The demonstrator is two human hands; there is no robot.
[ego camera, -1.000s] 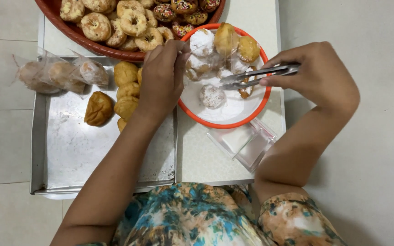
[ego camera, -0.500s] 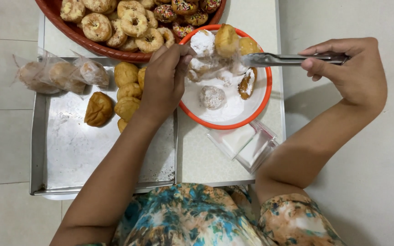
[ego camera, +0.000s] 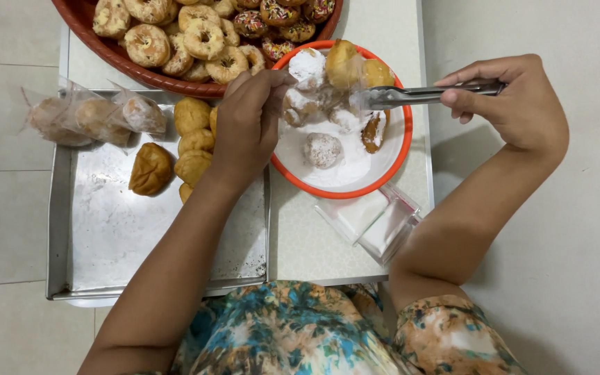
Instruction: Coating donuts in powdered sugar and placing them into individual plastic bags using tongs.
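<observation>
We see metal tongs (ego camera: pixel 425 93) lying nearly level across the right rim of the bowl (ego camera: pixel 403 149), tips closed over the sugar. The bowl is white inside with an orange rim, dusted with white powder, and sits on the table just right of the tray. At its left edge we make out a sugared bun (ego camera: pixel 300 104), pale and round, seemingly inside a clear bag, though the plastic is hard to tell. Another coated bun (ego camera: pixel 323 149) lies loose at the middle.
</observation>
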